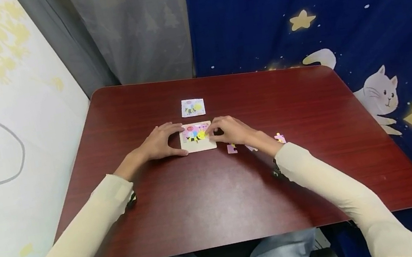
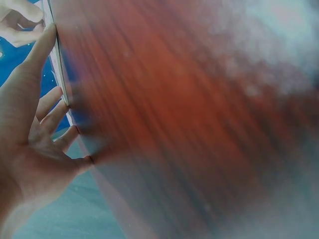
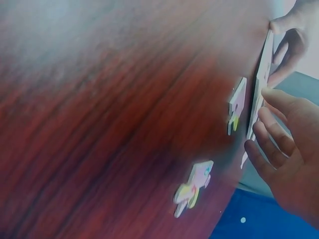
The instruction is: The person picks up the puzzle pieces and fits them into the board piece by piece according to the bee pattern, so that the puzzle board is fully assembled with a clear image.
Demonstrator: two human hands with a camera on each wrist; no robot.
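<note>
A small puzzle board (image 1: 198,146) with a pale frame lies on the table, showing a yellow-and-black bee on pink. My left hand (image 1: 161,143) holds its left side, thumb at the near corner and fingers at the far corner. In the left wrist view the left hand's thumb (image 2: 40,50) meets the board's edge. My right hand (image 1: 231,129) touches the board's right part with its fingertips. The right wrist view shows those fingers (image 3: 271,137) spread and fairly straight against the board, with no piece visible between them.
Loose puzzle pieces lie right of the board: one pink piece (image 1: 231,148), another partly under the right wrist (image 1: 251,148), and a third (image 1: 280,138) farther right. A picture card (image 1: 192,107) with a similar bee lies beyond the board. Curtains hang behind the dark red table (image 1: 186,204).
</note>
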